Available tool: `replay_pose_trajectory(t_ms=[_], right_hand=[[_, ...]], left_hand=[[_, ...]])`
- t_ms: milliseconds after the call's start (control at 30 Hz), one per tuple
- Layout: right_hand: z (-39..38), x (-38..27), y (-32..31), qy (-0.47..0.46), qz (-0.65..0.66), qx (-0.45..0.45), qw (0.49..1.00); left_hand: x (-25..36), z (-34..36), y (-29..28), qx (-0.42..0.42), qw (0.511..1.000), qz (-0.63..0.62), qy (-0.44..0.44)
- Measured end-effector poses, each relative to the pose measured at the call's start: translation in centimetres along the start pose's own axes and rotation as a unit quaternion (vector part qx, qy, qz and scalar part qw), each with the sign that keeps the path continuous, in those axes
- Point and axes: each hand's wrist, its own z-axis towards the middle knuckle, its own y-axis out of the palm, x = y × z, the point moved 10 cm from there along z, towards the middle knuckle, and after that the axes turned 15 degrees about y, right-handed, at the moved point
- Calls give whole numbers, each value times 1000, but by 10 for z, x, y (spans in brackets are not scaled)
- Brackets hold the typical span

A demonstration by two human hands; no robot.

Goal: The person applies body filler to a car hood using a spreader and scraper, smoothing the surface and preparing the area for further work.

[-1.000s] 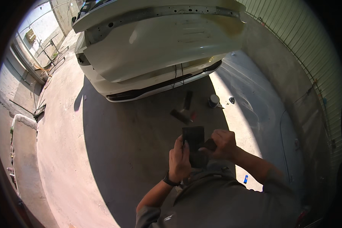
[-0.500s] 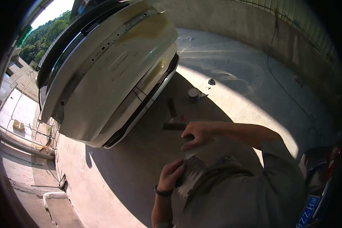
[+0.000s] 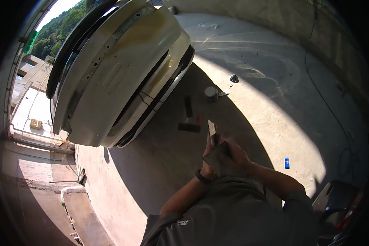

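Note:
My left hand (image 3: pixel 208 166), with a dark band at the wrist, closes on a thin pale-tipped scraper (image 3: pixel 211 127) pointing up and away. Against it, my right hand (image 3: pixel 238 158) grips a flat, dark, square-cornered spreader plate (image 3: pixel 217 158). The two tools overlap in front of my body, and the fingers partly hide where each is held. Beyond them, to the left, stands the rear of a pale car (image 3: pixel 131 82), its panel bare and marked with yellowish-brown patches.
Two dark blocks (image 3: pixel 189 127) and a small red thing (image 3: pixel 199 119) lie on the shaded floor. Farther off are a round can (image 3: pixel 211 93) and a black piece (image 3: pixel 234 78). A blue packet (image 3: pixel 287 163) lies right, near another vehicle (image 3: pixel 340 205). A cable (image 3: pixel 315 86) trails along the wall.
My hands have come together closer to the middle; the right has drawn back toward my body. The tools have turned, one tip now pointing up. The view has shifted, bringing the blue packet in.

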Motion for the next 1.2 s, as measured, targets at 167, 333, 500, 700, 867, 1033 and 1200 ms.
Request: replay_pose_trajectory(t_ms=[167,333,500,700,867,1033,1200], right_hand=[[-3,46,-103,139,201,123,962],[6,16,-140,24,10,99,995],[32,-35,-140,-234,-275,20,932],[118,-22,-185,-287,-365,37,885],[216,28,-282,-110,-542,15,833],[247,-6,-260,-199,-456,-52,866],[371,21,-325,-119,-487,31,865]], left_hand=[[-53,28,63,-151,975,165,-10],[-67,99,39,44,937,342,-51],[-110,162,49,-49,941,293,-159],[-118,239,97,-81,978,121,-152],[-72,317,98,-103,970,197,-95],[-42,382,87,-49,920,388,41],[-52,417,96,-65,866,489,77]])
